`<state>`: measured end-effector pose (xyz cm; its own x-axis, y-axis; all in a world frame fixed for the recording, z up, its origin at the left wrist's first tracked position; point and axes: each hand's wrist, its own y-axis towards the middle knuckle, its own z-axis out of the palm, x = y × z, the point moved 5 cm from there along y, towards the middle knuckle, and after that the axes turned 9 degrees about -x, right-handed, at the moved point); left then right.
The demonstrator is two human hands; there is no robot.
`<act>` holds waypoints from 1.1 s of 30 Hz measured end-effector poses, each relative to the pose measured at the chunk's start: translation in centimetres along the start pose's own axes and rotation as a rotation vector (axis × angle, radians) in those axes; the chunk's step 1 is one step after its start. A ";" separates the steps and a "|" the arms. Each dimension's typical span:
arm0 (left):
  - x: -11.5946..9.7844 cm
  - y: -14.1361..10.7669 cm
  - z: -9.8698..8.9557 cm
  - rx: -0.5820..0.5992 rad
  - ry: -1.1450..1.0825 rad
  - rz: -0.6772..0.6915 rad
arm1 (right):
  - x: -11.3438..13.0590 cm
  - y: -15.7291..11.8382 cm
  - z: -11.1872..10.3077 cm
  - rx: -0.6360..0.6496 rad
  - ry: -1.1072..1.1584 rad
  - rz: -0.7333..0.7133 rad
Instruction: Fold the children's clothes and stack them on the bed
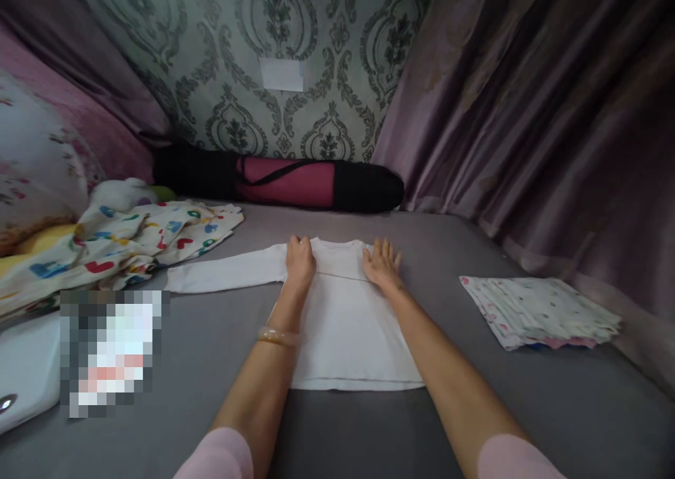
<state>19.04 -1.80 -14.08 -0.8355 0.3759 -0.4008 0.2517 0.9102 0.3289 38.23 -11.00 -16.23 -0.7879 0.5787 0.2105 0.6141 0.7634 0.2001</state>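
Note:
A small white long-sleeved shirt (351, 331) lies flat on the grey bed sheet, neckline away from me and hem toward me. One sleeve stretches out to the left; the right sleeve is not seen spread out. At the left shoulder, my left hand (300, 261) has its fingers curled closed on the fabric, with a pale bangle (278, 336) on that wrist. Over the right shoulder, my right hand (383, 262) rests palm down, fingers spread.
A folded stack of printed clothes (543, 311) lies to the right. On the left are a colourful patterned cloth (158, 236), a white plush toy (124, 194) and a white device (29, 370) by a blurred patch. A long black-and-red bag (290, 181) lies along the patterned wall.

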 end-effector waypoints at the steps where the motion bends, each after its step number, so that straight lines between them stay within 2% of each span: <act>1: -0.1 0.0 -0.4 -0.001 0.010 -0.008 | 1.1 -0.4 -0.5 -0.030 0.004 -0.065; 3: -0.3 0.0 -1.2 0.014 0.028 -0.010 | 4.0 -1.6 -0.8 -0.031 0.032 -0.247; 6: -0.5 0.0 -1.7 0.048 0.037 0.018 | 8.1 -3.5 0.1 0.047 0.088 -0.467; 8: -0.3 0.2 -1.6 0.073 0.019 0.034 | 9.6 -4.2 1.1 0.092 0.093 -0.510; 11: 0.1 0.5 -0.9 0.113 -0.017 0.050 | 10.1 -4.6 2.6 0.140 0.079 -0.485; 15: 0.1 0.8 0.5 0.162 -0.051 0.120 | 9.7 -4.2 2.9 0.199 0.155 -0.484; 18: -0.7 0.8 1.1 0.185 -0.074 0.211 | 8.6 -3.0 1.7 0.249 0.275 -0.423; 22: -2.0 0.2 1.8 0.182 -0.072 0.311 | 4.5 -0.7 -0.6 0.036 0.205 -0.193; 26: -2.5 -1.4 3.6 0.164 0.011 0.321 | 0.8 -0.3 0.3 -0.027 0.054 -0.091; 30: -2.0 -2.9 5.3 0.089 0.138 0.296 | -0.2 -0.8 1.9 -0.048 0.040 -0.097; 33: -1.9 -3.2 5.4 0.060 0.156 0.306 | -0.2 -0.9 1.2 -0.051 0.087 -0.102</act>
<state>22.48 -4.44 -19.01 -0.7803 0.6062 -0.1540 0.5265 0.7696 0.3613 37.81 -11.42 -17.64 -0.8410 0.4699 0.2682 0.5341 0.8002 0.2729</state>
